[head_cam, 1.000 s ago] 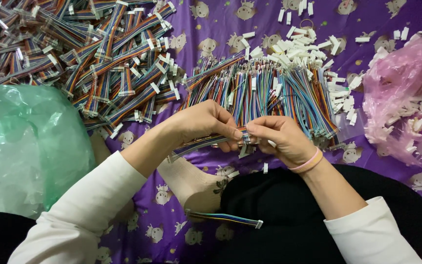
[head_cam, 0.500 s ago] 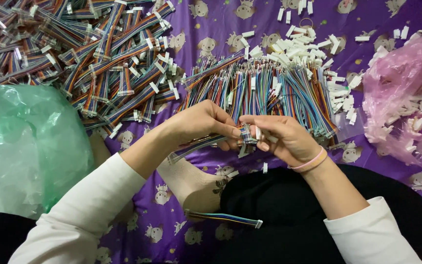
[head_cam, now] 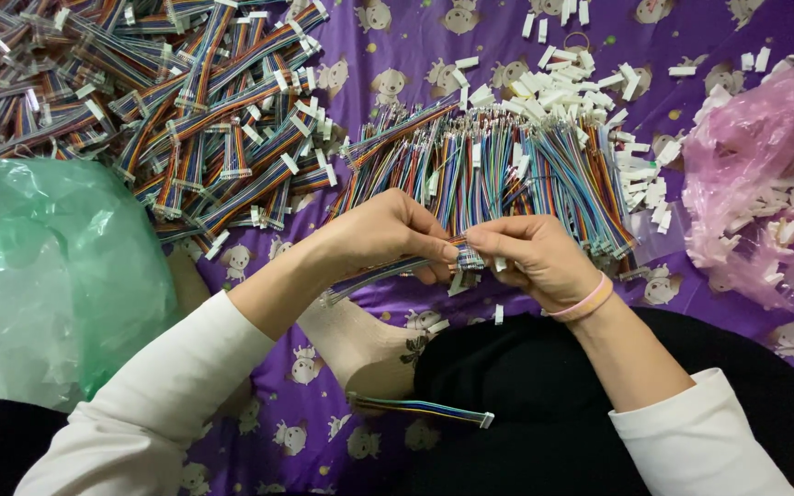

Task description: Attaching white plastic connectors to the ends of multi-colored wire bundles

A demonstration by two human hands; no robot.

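The left hand (head_cam: pixel 388 234) pinches a multicoloured ribbon cable (head_cam: pixel 374 276). The right hand (head_cam: pixel 530 257) grips the cable's end, near the loose wire bundle (head_cam: pixel 507 174).

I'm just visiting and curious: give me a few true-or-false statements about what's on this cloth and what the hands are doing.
1. Both hands meet on one multicoloured wire bundle. True: left hand, right hand.
2. The cloth is plain white. False: purple with small cartoon figures.
3. A green plastic bag lies at the left. True.
4. The pink bag lies at the left too. False: at the right.
5. Loose white connectors lie beyond the wires. True.
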